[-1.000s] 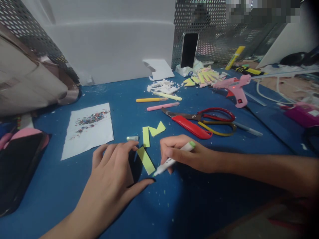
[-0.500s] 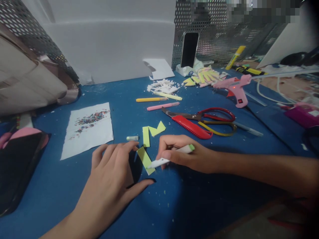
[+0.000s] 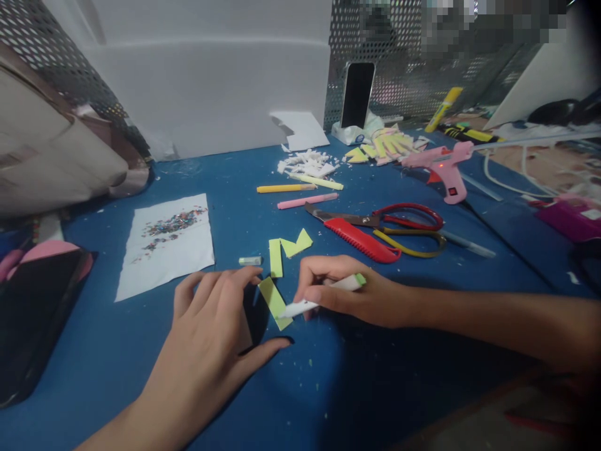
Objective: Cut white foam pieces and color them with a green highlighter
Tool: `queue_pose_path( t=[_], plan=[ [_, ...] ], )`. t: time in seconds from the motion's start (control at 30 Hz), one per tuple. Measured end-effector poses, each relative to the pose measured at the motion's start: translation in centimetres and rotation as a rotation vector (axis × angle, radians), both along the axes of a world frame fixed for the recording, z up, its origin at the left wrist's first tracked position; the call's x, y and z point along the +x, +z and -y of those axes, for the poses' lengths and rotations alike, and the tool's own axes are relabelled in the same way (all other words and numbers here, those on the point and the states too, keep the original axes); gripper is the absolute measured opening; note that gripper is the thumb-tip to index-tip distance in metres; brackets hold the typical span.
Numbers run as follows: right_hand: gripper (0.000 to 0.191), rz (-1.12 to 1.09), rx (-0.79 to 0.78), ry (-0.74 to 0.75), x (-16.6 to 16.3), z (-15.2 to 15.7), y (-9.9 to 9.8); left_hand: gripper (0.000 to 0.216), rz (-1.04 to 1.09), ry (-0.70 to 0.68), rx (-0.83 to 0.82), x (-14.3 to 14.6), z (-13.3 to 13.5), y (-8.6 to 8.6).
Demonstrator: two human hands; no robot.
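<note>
Between my hands lies a small strip (image 3: 271, 297), coloured light green, on the blue table. My right hand (image 3: 345, 291) is closed around a white marker (image 3: 300, 307) with a green end, its tip on the strip's lower part. My left hand (image 3: 213, 319) rests on the table with fingers spread, a fingertip at the strip's upper end. Just beyond the strip are another green strip (image 3: 276, 258) and a notched green piece (image 3: 297, 243). A pale marker cap (image 3: 250, 260) lies near my left fingertips.
Scissors (image 3: 413, 219), a red box cutter (image 3: 361, 238) and pink and orange markers (image 3: 307, 201) lie ahead. A pink glue gun (image 3: 446, 169) is at right, its cord trailing. Glitter-covered paper (image 3: 164, 269) is at left, beside a dark phone (image 3: 40, 326). White scraps (image 3: 307, 164) lie behind.
The lower end of the strip looks more evenly green under the marker tip. Both hands stay almost in place.
</note>
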State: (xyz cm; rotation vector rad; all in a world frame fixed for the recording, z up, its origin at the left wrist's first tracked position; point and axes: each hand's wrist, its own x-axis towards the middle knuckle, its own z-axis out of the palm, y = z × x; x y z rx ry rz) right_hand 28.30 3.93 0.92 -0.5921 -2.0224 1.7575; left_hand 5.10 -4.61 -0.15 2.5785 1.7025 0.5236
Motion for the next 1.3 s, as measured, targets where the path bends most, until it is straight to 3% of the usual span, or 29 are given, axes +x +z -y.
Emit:
queue_pose_path(
  t=[1.3],
  plan=[
    [0.039,-0.002,-0.025,-0.053,0.03,0.03,-0.18,0.067,0.003,-0.011,-0.003,0.15,-0.08,0.04]
  ],
)
